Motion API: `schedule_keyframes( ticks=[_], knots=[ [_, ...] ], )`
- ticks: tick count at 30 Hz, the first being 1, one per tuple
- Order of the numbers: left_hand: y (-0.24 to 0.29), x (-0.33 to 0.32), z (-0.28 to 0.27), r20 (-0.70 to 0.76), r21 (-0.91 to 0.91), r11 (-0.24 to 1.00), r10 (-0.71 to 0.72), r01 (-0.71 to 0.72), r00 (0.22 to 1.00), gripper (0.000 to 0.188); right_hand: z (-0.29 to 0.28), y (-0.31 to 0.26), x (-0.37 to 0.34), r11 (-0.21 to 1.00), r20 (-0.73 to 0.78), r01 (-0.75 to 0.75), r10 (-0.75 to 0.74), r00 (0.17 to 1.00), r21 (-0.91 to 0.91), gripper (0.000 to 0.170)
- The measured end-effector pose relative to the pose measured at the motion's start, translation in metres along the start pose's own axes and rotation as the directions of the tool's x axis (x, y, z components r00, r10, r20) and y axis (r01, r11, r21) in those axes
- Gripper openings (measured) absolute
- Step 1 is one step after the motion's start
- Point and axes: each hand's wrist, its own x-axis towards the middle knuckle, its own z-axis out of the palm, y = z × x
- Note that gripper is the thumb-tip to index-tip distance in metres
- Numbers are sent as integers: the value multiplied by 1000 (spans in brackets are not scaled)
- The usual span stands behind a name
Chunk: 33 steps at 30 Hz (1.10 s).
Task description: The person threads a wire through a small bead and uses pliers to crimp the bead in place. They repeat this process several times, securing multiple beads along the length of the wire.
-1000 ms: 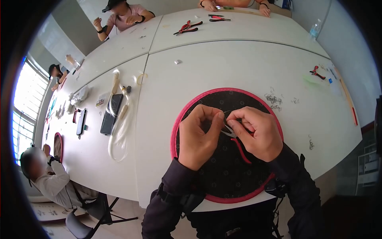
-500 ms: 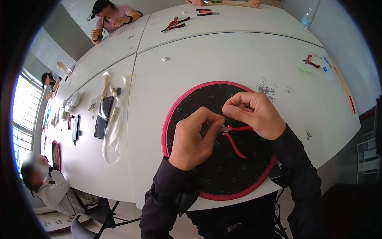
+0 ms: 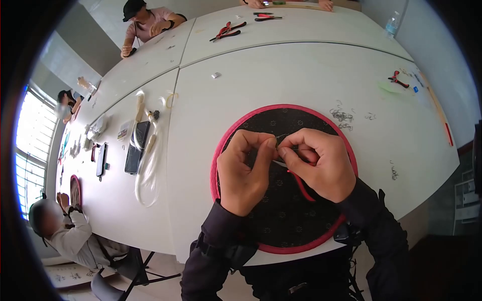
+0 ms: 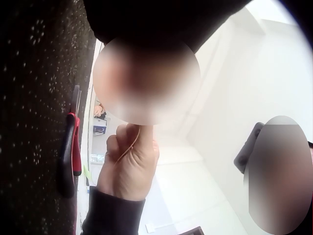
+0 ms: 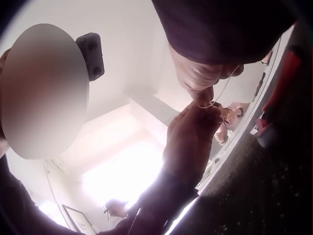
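Close together over a round black mat (image 3: 286, 236) with a red edge, both hands meet at the fingertips. My left hand (image 3: 243, 173) pinches thumb against forefinger. My right hand (image 3: 324, 163) pinches right beside it, its other fingers curled in. Between them runs a thin pale line (image 5: 225, 87), looped near the fingertips in the right wrist view. Whatever small piece the left fingertips hold is too small to make out. Red-handled pliers (image 3: 303, 189) lie on the mat beneath the hands, partly hidden by the right one. A blur covers the left hand in the left wrist view.
Small dark hooks (image 3: 342, 116) lie heaped beyond the mat, with more (image 3: 393, 171) at right. To the left are hanks of pale line (image 3: 145, 185) and a black phone (image 3: 134, 155). More pliers (image 3: 399, 79) lie at far right. Other people sit around the table.
Half a second ago the right hand was drawn up and away from the left; now it has come back down to the left fingertips, covering more of the pliers.
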Motion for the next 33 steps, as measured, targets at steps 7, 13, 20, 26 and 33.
schedule_keyframes(
  ticks=[7,13,20,26,33],
  knots=[
    [-5,6,-7,154,380,877,252,-292,956,8,1,7,3,899,-7,320,-337,941,-298,7],
    [-1,1,-4,267,351,891,198,-287,943,12,-13,10,8,995,77,-8,1,997,100,8],
    [6,-3,-4,237,116,985,97,-127,967,6,-20,29,15,901,176,-209,151,973,380,22],
    [11,-3,-1,175,-41,998,50,-44,983,3,-19,15,12,880,213,-283,215,953,380,21],
    [9,-2,1,69,-28,999,19,-17,997,5,-8,6,4,949,122,-179,152,981,259,13]
  ],
)
